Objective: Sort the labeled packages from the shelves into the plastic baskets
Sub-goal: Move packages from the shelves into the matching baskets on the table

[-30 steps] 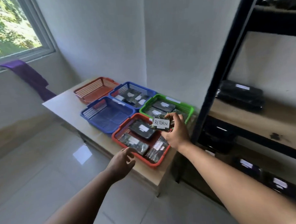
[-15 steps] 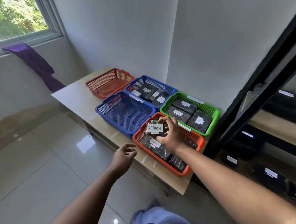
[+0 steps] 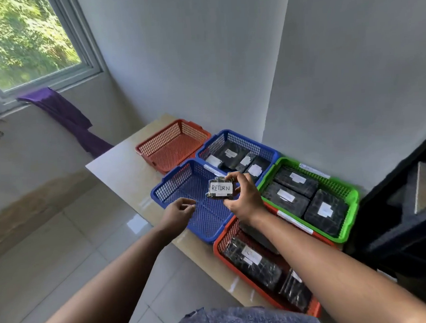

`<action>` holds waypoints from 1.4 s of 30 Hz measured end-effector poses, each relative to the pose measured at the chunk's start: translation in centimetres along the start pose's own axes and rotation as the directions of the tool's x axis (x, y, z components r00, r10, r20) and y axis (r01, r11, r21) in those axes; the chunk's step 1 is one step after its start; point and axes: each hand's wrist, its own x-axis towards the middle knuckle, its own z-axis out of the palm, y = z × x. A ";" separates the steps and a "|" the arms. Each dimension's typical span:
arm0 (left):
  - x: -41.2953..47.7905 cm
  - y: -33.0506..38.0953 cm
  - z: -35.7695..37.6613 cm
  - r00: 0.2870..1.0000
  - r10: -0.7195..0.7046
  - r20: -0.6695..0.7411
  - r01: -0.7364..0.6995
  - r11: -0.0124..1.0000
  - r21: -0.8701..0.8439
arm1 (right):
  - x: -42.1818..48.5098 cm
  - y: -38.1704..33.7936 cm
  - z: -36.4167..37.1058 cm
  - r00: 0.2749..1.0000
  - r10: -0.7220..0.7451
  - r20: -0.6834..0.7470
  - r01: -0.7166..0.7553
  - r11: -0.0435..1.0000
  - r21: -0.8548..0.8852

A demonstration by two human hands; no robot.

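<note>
Shifted leftward from its place over the near red basket (image 3: 217,242) half a second before, the labeled package (image 3: 220,188) is now held over the inside of the empty blue basket (image 3: 183,185), its white label reading "RETURN" turned up toward the camera; whether its underside touches the mesh cannot be told. The right hand (image 3: 243,199) grips the package, fingers curled over its far edge and thumb against its near side. The left hand (image 3: 177,212), which earlier hung off the table's front edge, now lies over the near rim of the same basket, fingers loosely curled with the thumb close to the fingertips, holding nothing. Just beyond the empty basket stands a second blue basket (image 3: 230,133) holding several dark wrapped packages with white labels. To its left is an orange basket (image 3: 171,148) with nothing in it. To the right, a green basket (image 3: 352,198) holds three dark labeled packages; the near red basket, touching it, holds more, partly hidden by the right forearm. All five baskets stand on a pale table (image 3: 118,163) set in the room's corner. A dark shelf unit (image 3: 407,215) stands at the right edge, and a purple cloth (image 3: 63,112) hangs from the sill of the window (image 3: 23,40).
</note>
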 end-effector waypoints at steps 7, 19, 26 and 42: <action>4.8 2.6 -1.6 0.998 -0.025 0.056 0.031 0.994 -0.107 | 6.5 -0.9 1.8 0.998 0.043 -0.034 -0.043 0.999 -0.004; 17.9 6.1 -2.0 0.899 -0.005 0.439 0.108 0.972 -0.211 | 10.6 2.2 4.8 0.953 0.253 -0.166 -0.254 0.967 0.015; 25.1 8.1 -2.6 0.755 0.048 0.654 0.035 0.993 -0.114 | 13.3 2.3 7.0 0.891 0.369 -0.263 -0.379 0.925 0.012; 33.8 9.2 -0.1 0.577 0.026 0.816 -0.149 0.986 0.074 | 15.7 4.4 9.5 0.811 0.479 -0.336 -0.532 0.843 -0.084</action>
